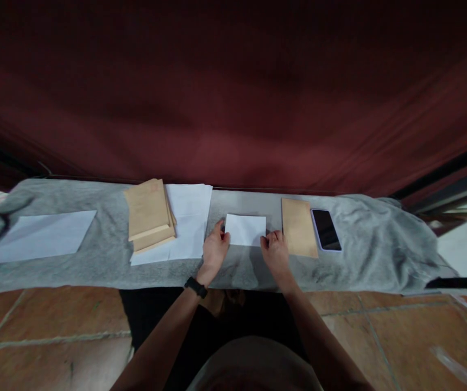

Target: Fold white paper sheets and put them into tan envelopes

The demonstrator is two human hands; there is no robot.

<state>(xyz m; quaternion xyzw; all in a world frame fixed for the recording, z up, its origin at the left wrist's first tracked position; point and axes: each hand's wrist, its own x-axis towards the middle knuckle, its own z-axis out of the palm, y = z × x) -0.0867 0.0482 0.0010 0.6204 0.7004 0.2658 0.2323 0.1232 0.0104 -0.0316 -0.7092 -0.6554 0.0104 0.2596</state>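
A small rectangle of white paper, seemingly folded, lies flat in front of me on the grey cloth. At its left edge is my left hand, thumb and index finger apart, the thumb touching the lower left corner. My right hand has its fingers curled and its thumb at the lower right corner of the paper. Just right of that hand lies a single brown envelope. To the left of my left hand, a stack of white sheets is partly covered by several brown envelopes.
A phone lies right of the single envelope. Another white sheet rests at the far left. The grey cloth covers a narrow bench against a dark red surface. Tiled floor shows below.
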